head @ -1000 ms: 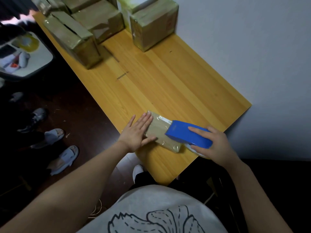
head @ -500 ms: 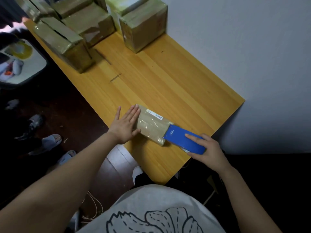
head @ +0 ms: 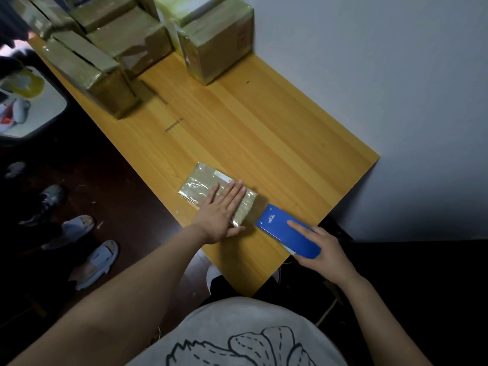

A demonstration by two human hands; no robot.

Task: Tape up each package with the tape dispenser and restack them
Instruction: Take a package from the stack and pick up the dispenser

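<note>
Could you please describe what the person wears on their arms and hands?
Nothing: no sleeves are in view, and the left hand and right hand show no gloves, rings or watch. The top is light grey with a dark outline print.

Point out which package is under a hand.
The flat package near the table's front edge, pressed by the left hand; the other packages sit untouched at the far end.

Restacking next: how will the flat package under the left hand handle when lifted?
Probably stiff: the flat package shows straight edges under the left hand. Its glossy tape wrap looks slippery. Low and flat, it shouldn't tip.
</note>
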